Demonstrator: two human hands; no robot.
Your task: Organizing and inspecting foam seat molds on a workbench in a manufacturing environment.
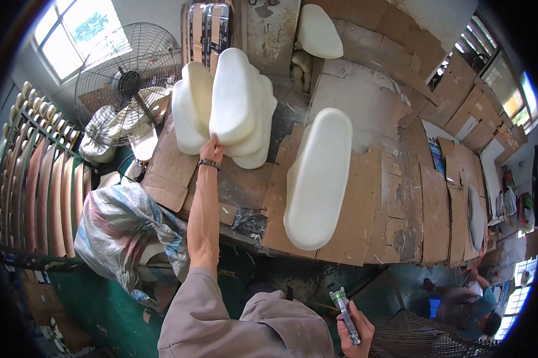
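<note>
With my left arm stretched forward, my left hand (213, 149) pinches the near lower edge of a cream foam pad (232, 95). That pad leans on a pile of similar pads, including a grooved pad (191, 110) on its left. Low in the view, my right hand (355, 331) is wrapped round a slim silver hand tool (345, 316) with a green collar at its upper end; its exact kind is not clear. A long rounded foam pad (321, 179) lies by itself on the cardboard-covered table (394, 203), to the right of the pile.
A large caged fan (128, 83) stands at the back left, near a rack (39, 185) of curved pieces. A woven sack (128, 232) bulges at the table's left front. Another pad (320, 31) sits at the back. A person (472, 310) is at the lower right.
</note>
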